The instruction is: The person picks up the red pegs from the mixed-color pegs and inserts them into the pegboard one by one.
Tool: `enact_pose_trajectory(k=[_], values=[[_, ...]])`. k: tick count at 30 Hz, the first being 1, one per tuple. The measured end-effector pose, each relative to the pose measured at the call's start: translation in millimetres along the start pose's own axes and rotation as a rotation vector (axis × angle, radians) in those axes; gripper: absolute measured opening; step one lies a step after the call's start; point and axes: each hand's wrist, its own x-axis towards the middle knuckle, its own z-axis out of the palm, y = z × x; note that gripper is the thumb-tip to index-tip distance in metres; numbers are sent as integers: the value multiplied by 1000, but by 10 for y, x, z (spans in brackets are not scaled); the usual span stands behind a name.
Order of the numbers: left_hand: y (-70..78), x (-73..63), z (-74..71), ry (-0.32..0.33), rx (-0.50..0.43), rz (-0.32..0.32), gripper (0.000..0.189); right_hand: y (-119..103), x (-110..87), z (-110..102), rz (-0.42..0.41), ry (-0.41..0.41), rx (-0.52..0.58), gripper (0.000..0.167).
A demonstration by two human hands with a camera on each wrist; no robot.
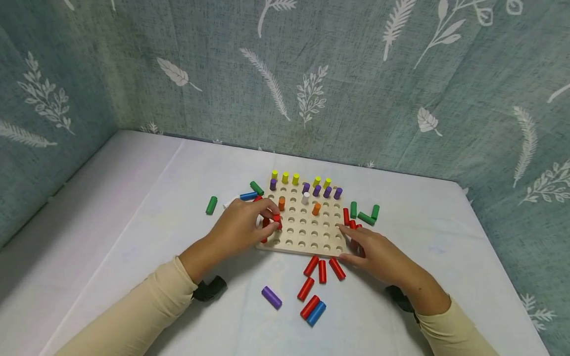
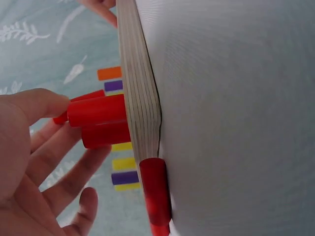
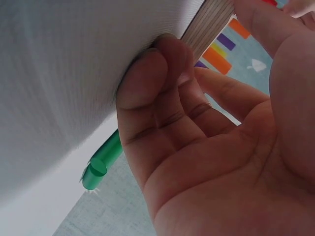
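Note:
A wooden pegboard lies on the white table, with several yellow and purple pegs standing in its far rows. At its near left corner my left hand pinches a red peg between thumb and forefinger. Two more red pegs stand upright in the board beside those fingers. My right hand holds the board's near right corner, forefinger at the right edge and thumb at the front edge. Its other fingers curl down by the board's side.
Loose red pegs lie before the board, with a purple peg and a blue peg. Green pegs are scattered to the right; another green peg lies left. Two orange pegs and a white peg stand mid-board.

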Motion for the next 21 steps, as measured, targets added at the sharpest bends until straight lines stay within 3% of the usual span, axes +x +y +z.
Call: enact_pose_trajectory(k=[11,21], values=[[-22,24,7,-51,38,-5,21,4,-10,-1,-13,14,0,72],[-15,12,14,-116,5,-92,21,5,-4,12,-7,15,-7,72]])
